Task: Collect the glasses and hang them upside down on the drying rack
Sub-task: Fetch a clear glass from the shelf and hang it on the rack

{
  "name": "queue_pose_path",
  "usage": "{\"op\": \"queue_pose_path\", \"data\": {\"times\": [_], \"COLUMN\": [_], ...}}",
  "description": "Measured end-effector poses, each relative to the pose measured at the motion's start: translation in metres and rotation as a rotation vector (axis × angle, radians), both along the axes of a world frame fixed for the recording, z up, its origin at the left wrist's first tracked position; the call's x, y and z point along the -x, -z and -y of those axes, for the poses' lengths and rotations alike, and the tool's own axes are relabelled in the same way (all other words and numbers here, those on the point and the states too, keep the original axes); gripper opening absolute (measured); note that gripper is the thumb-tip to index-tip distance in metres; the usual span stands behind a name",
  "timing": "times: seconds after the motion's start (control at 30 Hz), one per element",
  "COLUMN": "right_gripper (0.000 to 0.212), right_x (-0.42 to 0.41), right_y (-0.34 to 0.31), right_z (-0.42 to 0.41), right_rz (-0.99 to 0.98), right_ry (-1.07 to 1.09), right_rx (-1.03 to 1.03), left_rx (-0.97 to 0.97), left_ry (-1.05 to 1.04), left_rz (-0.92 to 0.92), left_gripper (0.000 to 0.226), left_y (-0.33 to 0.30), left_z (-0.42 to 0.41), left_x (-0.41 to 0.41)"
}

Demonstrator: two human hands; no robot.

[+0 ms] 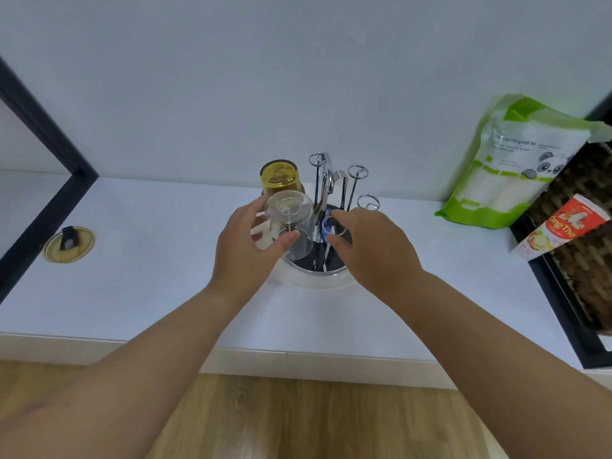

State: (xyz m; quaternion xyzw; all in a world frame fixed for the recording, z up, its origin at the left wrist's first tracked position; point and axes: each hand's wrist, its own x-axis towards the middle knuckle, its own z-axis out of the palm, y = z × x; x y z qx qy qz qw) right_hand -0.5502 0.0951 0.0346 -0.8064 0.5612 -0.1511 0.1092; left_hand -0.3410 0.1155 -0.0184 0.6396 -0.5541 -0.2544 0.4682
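At the middle of the white bench [149, 293], the drying rack [326, 260] is standing on its round dark base, its looped wire prongs rising upward. An amber glass [280, 177] is hanging upside down on a prong at the rack's far left. Just in front of it, a clear glass [291, 226] is sitting inverted over another prong, and the left hand [246, 250] is gripping it, thumb and fingers curling round its sides. The right hand [371, 250] is reaching over the rack's near right side, fingers bent and pinching one looped prong tip. Lying well to the left on the bench is a round yellowish lid [69, 244]. Leaning against the wall at the right are a green packet [510, 167] and a red-and-white tube [559, 226].
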Motion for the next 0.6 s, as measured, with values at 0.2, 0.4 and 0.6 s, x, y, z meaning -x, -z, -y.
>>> {"op": "queue_pose_path", "data": {"times": [0.2,0.4,0.6], "right_gripper": [0.034,0.030,0.035], "right_x": [-0.014,-0.019,-0.020], "right_y": [-0.003,-0.001,0.000], "right_z": [0.000,0.002,0.002], "right_rz": [-0.006,-0.003,0.010], "right_ry": [-0.007,-0.003,-0.004], "right_rx": [0.002,0.018,0.020], "left_rx": [-0.039,-0.075,-0.101], "left_ry": [0.006,0.016,0.015], "left_rz": [0.001,0.025,0.037], "left_gripper": [0.083,0.086,0.087], "left_y": [-0.003,-0.005,-0.005], "left_z": [0.001,0.005,0.006], "left_x": [-0.005,-0.009,-0.011]}}
